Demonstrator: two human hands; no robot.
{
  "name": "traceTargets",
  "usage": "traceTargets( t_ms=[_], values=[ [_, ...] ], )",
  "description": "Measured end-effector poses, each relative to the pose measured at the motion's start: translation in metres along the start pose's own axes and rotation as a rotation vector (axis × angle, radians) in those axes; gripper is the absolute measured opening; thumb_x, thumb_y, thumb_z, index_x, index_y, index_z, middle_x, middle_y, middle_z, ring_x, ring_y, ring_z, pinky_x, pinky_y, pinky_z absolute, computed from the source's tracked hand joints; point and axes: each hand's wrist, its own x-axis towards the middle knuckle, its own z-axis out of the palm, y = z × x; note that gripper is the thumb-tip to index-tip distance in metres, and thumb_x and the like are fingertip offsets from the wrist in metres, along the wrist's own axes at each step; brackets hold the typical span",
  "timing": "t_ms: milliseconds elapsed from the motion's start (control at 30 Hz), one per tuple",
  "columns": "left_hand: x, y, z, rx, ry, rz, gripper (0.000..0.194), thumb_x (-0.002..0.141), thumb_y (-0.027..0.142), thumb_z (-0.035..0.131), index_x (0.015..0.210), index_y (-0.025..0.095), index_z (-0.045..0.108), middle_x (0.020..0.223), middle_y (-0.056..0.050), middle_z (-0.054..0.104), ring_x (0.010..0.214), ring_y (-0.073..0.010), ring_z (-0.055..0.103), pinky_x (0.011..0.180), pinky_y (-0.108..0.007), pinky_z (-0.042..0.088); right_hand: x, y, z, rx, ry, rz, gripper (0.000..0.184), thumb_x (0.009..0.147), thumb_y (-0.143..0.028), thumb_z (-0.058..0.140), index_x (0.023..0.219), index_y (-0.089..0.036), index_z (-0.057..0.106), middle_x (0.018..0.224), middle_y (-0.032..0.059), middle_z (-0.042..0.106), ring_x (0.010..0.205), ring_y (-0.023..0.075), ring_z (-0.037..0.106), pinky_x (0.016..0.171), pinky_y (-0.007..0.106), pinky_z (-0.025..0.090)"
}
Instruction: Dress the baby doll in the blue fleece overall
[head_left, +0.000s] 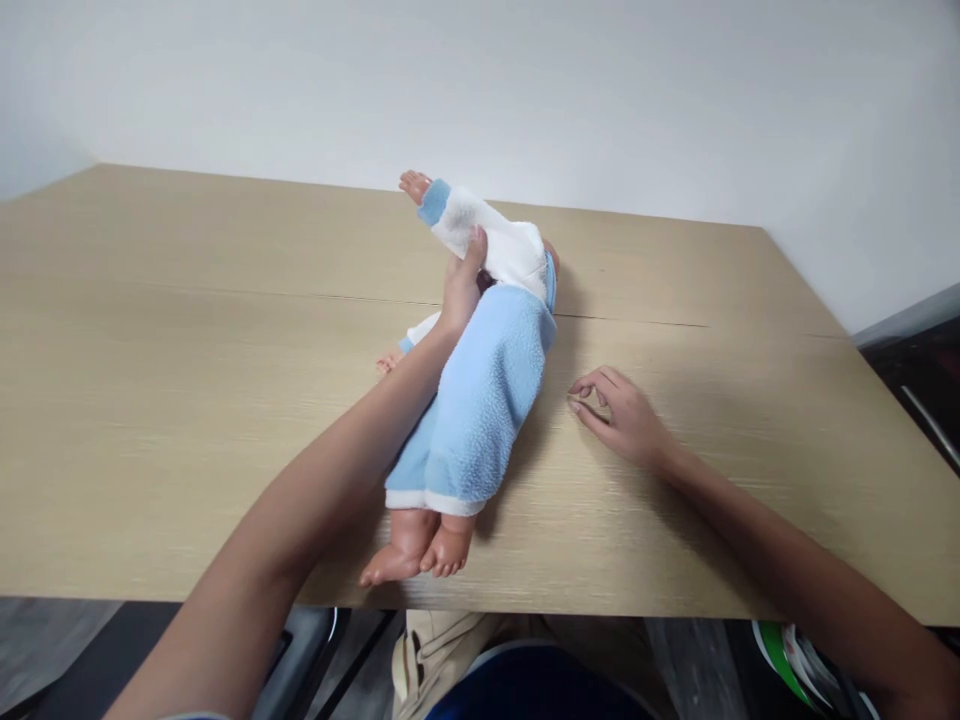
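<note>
A baby doll point(487, 390) in a fleece outfit with white sleeves and light blue legs lies on its side on the wooden table point(225, 400). Its bare feet point toward me, and its head is mostly hidden behind the collar at the far end. My left hand point(463, 280) is closed around the doll's upper body, thumb against the raised white sleeve; its other fingers are hidden. To the right of the doll, apart from it, my right hand point(619, 412) is just over the tabletop, thumb and index fingertips pinched together. Whatever is between them, if anything, is too small to make out.
A white wall point(480, 90) rises behind the table's far edge. At the right side stands a dark object point(922, 370). Below the near edge are a grey and black item point(300, 650) on the left and a green and white round item point(784, 660) on the right.
</note>
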Motion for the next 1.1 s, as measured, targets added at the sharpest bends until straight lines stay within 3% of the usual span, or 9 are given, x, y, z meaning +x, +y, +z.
traceTargets(
  t_ms=[100,267,367,533,633,733,833,933,1100],
  values=[
    [-0.002,-0.007,0.007,-0.140,0.018,0.099,0.078,0.094,0.087,0.068,0.146,0.030,0.070,0.147,-0.002,0.080,0.154,-0.0366,0.062,0.117,-0.053,0.059,0.001,-0.001,-0.001,0.005,-0.005,-0.001,0.005,0.109,-0.026,0.068,0.114,-0.027,0.070,0.110,0.0087,0.077,0.103,0.0287,0.073,0.092,0.045,0.059],
    [-0.002,-0.013,0.025,-0.109,-0.050,0.201,0.063,0.102,0.078,0.066,0.135,0.025,0.070,0.150,-0.012,0.077,0.153,-0.0345,0.064,0.124,-0.050,0.057,0.003,0.004,-0.001,0.132,0.022,0.149,0.015,0.108,-0.041,0.074,0.113,-0.027,0.074,0.095,0.0049,0.074,0.087,0.0258,0.069,0.083,0.043,0.059],
    [0.000,-0.014,0.038,0.042,-0.075,0.254,0.062,0.107,0.074,0.062,0.140,0.022,0.066,0.153,-0.015,0.074,0.154,-0.0345,0.063,0.128,-0.050,0.052,0.007,0.016,-0.004,0.421,0.084,0.335,0.038,0.102,-0.061,0.079,0.119,-0.028,0.071,0.094,0.0037,0.074,0.085,0.0250,0.072,0.081,0.042,0.063],
    [-0.001,-0.015,0.065,0.399,-0.219,0.407,0.048,0.110,0.054,0.063,0.144,0.021,0.061,0.154,-0.019,0.071,0.149,-0.0365,0.064,0.130,-0.054,0.046,0.016,0.038,-0.029,0.892,0.122,0.556,0.061,0.103,-0.081,0.061,0.140,-0.033,0.067,0.130,0.0107,0.082,0.109,0.0301,0.081,0.105,0.054,0.067],
    [-0.011,-0.010,0.079,0.630,-0.391,0.450,0.045,0.108,0.044,0.065,0.141,0.015,0.061,0.143,-0.023,0.074,0.135,-0.0394,0.069,0.120,-0.055,0.052,0.019,0.047,-0.049,1.021,0.063,0.624,0.072,0.103,-0.088,0.042,0.147,-0.036,0.065,0.138,0.0134,0.082,0.121,0.0350,0.082,0.114,0.064,0.062],
    [-0.026,0.001,0.080,0.828,-0.472,0.521,0.046,0.107,0.043,0.066,0.142,0.013,0.064,0.144,-0.024,0.073,0.137,-0.0430,0.065,0.121,-0.059,0.049,0.020,0.053,-0.063,1.065,0.039,0.642,0.081,0.096,-0.096,0.041,0.143,-0.036,0.068,0.146,0.0165,0.079,0.129,0.0394,0.079,0.114,0.072,0.059],
    [-0.037,0.009,0.059,0.912,-0.412,0.545,0.043,0.113,0.047,0.057,0.139,0.015,0.068,0.147,-0.022,0.071,0.143,-0.0432,0.060,0.127,-0.061,0.042,0.019,0.055,-0.067,1.128,0.076,0.675,0.077,0.094,-0.094,0.051,0.135,-0.033,0.075,0.150,0.0149,0.080,0.137,0.0402,0.076,0.115,0.072,0.059],
    [-0.041,0.009,0.016,0.941,-0.265,0.445,0.039,0.112,0.048,0.054,0.133,0.018,0.069,0.144,-0.021,0.072,0.140,-0.0421,0.060,0.126,-0.060,0.043,0.021,0.053,-0.065,1.149,0.103,0.733,0.065,0.097,-0.084,0.059,0.127,-0.030,0.080,0.137,0.0122,0.086,0.134,0.0380,0.078,0.108,0.065,0.066],
    [-0.046,0.006,-0.063,0.963,-0.036,0.046,0.048,0.107,0.065,0.062,0.118,0.019,0.067,0.133,-0.018,0.073,0.136,-0.0417,0.058,0.129,-0.058,0.038,0.028,0.047,-0.060,1.048,0.156,0.791,0.039,0.095,-0.064,0.076,0.102,-0.027,0.082,0.082,0.0066,0.085,0.078,0.0294,0.083,0.066,0.040,0.071]
  ],
)
